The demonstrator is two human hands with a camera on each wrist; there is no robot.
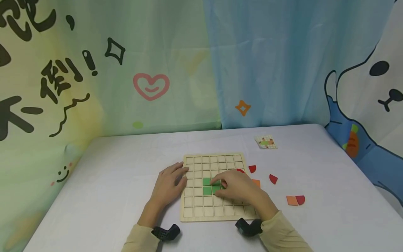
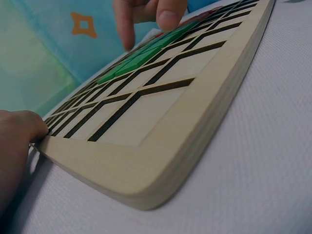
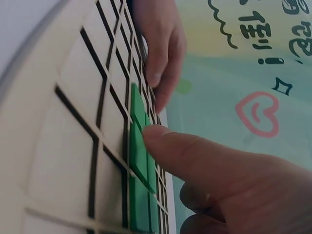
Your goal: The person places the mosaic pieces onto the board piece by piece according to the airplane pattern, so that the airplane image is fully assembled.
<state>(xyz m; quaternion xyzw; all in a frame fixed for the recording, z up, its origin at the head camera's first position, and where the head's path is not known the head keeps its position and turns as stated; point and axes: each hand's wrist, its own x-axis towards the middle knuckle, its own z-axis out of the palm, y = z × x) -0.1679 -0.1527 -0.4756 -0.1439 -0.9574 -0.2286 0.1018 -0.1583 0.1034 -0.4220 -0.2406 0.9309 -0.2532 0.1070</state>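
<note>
A pale wooden grid board (image 1: 198, 211) lies flat on the table. Green square tiles (image 1: 206, 190) fill a block of cells near its middle, and they also show as green tiles (image 2: 134, 61) in the left wrist view. My right hand (image 1: 237, 185) reaches over this block from the right, thumb and index fingertips apart and right at the tiles. Up close in the right wrist view, its thumb overlaps the green tiles (image 3: 138, 146); no piece shows between the fingers. My left hand (image 1: 168, 183) rests with its fingertips along the board's left edge.
Right of the board lie red quarter-round pieces (image 1: 273, 179) and an orange square (image 1: 292, 200) beside another red piece (image 1: 300, 200). A second orange square (image 1: 256, 182) is partly behind the right hand. A patterned card (image 1: 266, 142) lies toward the back.
</note>
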